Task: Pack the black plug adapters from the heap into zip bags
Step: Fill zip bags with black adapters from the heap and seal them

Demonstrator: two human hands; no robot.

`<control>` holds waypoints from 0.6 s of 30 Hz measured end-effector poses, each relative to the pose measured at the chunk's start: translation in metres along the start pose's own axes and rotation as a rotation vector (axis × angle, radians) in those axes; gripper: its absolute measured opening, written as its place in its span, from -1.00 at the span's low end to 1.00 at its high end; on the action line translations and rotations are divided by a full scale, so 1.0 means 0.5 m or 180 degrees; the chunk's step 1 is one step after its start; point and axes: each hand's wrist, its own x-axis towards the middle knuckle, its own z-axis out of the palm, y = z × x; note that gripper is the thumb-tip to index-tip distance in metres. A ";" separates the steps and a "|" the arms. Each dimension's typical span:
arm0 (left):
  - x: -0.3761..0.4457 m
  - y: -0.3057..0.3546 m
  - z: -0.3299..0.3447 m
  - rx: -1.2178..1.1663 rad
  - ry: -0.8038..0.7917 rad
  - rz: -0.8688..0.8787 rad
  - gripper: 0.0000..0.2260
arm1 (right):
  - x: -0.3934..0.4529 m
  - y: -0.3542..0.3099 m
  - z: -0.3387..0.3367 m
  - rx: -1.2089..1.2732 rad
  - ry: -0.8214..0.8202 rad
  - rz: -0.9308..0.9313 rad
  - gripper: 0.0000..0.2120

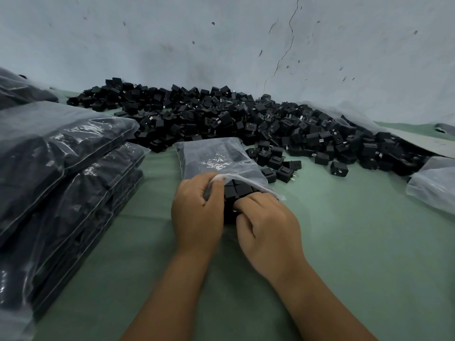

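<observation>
Left hand (197, 212) pinches the zip bag (216, 161) mouth; right hand (268, 227) grips plug adapters (237, 190) entering it. Risk: overfilling may jam or tear the mouth.

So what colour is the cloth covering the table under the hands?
The table cloth is a pale, muted green, seen plainly in the head view.

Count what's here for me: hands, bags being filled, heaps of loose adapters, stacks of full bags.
Hands: 2, left hand and right hand
Bag being filled: 1
Adapter heap: 1
Stack of full bags: 1
Total: 5
</observation>
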 end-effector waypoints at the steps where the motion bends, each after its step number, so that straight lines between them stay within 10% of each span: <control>1: -0.001 0.000 0.000 -0.0006 0.0006 -0.0002 -0.84 | 0.000 0.000 0.001 0.0018 -0.0050 -0.0014 -0.76; 18: -0.003 0.007 -0.006 0.0505 0.0018 0.1010 -0.76 | 0.057 -0.010 0.020 0.0075 -0.0826 0.0080 -0.72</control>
